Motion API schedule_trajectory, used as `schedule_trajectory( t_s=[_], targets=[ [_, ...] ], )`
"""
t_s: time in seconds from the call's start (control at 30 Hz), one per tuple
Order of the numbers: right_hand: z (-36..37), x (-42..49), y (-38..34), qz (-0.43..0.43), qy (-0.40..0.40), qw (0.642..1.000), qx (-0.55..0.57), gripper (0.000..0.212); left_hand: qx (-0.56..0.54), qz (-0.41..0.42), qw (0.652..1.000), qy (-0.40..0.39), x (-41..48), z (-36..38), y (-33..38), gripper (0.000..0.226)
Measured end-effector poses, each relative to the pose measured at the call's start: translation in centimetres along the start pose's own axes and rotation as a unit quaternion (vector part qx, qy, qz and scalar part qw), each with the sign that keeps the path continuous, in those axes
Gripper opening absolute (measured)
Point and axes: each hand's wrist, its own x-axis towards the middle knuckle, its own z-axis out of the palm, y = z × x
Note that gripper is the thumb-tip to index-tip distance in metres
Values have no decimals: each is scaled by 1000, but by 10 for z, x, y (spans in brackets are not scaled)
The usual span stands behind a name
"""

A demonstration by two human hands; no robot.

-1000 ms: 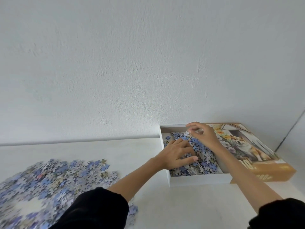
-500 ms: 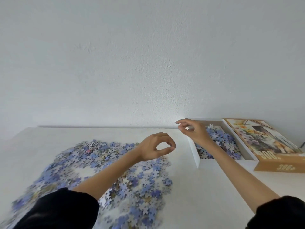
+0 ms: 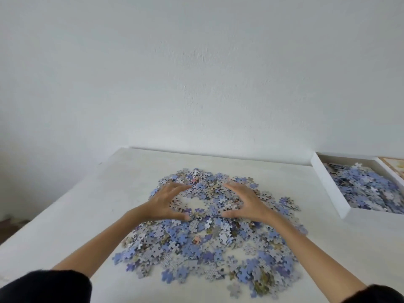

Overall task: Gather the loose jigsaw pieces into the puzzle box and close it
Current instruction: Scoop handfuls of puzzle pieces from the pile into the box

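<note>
Half the box (image 3: 329, 186) perhaps cropped, pieces (image 3: 196, 241) blurred

Blue-grey jigsaw pieces (image 3: 209, 243); white box (image 3: 328, 189); black sleeves (image 3: 46, 287).

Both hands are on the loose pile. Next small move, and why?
Probably sweep the left hand and right hand toward each other to scoop a handful: both rest spread on the loose pieces, holding none, and the box at right is open.
</note>
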Motion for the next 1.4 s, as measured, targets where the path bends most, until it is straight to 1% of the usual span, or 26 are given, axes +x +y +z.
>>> schedule_trajectory(
  t_s=[0.1, 0.17, 0.23, 0.33, 0.43, 0.5, 0.57, 0.63, 0.67, 0.73, 0.8, 0.87, 0.93, 1.03, 1.1, 1.17, 1.27, 1.4],
  targets=[
    [20, -4, -11, 18, -19, 997, -68, 112, 44, 12, 998, -48, -13, 12, -10, 114],
    [29, -7, -17, 31, -29, 995, -90, 114, 77, 32, 995, -60, -13, 20, -9, 122],
    [32, -9, -21, 44, -26, 993, -108, 112, 100, 57, 991, -63, -8, 27, -5, 125],
    [33, -9, -25, 53, -5, 991, -123, 109, 120, 89, 988, -40, 3, 36, 0, 124],
    [33, -11, -29, 53, 43, 990, -127, 104, 135, 109, 985, 11, 10, 45, 1, 121],
    [35, -13, -31, 54, 80, 990, -105, 92, 127, 123, 983, 43, 12, 49, -1, 114],
    [34, -14, -34, 52, 107, 990, -79, 85, 101, 136, 984, 55, 12, 50, -2, 100],
    [34, -14, -35, 48, 119, 990, -65, 88, 89, 148, 983, 57, 13, 49, -1, 85],
    [34, -14, -35, 46, 125, 989, -57, 87, 88, 156, 982, 57, 14, 48, 1, 82],
    [36, -13, -35, 40, 145, 988, -28, 76, 79, 168, 981, 62, 15, 47, 4, 75],
    [37, -12, -36, 35, 174, 984, 2, 63, 63, 180, 979, 70, 17, 46, 6, 62],
    [38, -10, -38, 26, 189, 981, 16, 54, 54, 195, 977, 69, 20, 47, 8, 50],
    [36, -8, -39, 15, 206, 978, 38, 48, 42, 204, 976, 67, 21, 47, 8, 39],
    [33, -6, -38, 17, 239, 964, 116, 43, 7, 199, 977, 78, 21, 47, 7, 25],
    [30, -7, -40, 31, 248, 956, 156, 43, -14, 192, 978, 83, 21, 47, 6, 21],
    [26, -6, -41, 41, 244, 954, 171, 45, -37, 188, 978, 86, 23, 46, 6, 20],
    [21, -5, -43, 48, 228, 953, 192, 48, -72, 186, 976, 86, 26, 45, 8, 10],
    [14, -5, -42, 50, 214, 955, 199, 51, -116, 185, 969, 115, 29, 43, 11, 16]
  ],
)
